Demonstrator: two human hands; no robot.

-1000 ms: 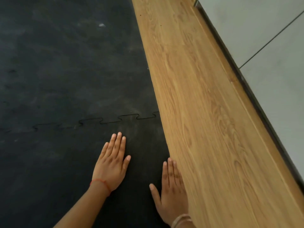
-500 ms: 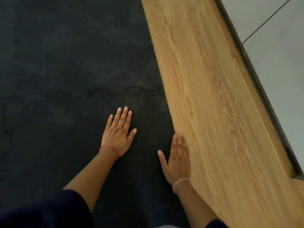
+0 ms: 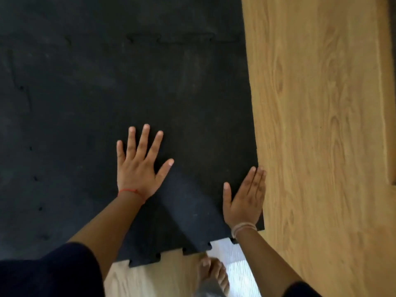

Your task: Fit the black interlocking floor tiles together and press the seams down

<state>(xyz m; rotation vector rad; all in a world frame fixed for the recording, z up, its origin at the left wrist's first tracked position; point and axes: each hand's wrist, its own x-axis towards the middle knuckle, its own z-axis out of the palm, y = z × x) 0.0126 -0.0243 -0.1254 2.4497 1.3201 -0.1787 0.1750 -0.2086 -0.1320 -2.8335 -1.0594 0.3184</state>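
Note:
A black interlocking floor tile lies flat on the wood floor, its toothed near edge exposed. A jigsaw seam joins it to the black tile beyond; another seam runs down its left side. My left hand rests flat on the tile with fingers spread, a red thread on the wrist. My right hand lies flat along the tile's right edge, fingers together, holding nothing.
Light wood flooring runs along the right of the tiles and shows below the toothed edge. A bare foot stands on the wood just below that edge. A dark strip borders the far right.
The view has tilted down and back: the far seam slid up the frame and the tile's toothed near edge and a foot came into sight. My left fingers have spread wider.

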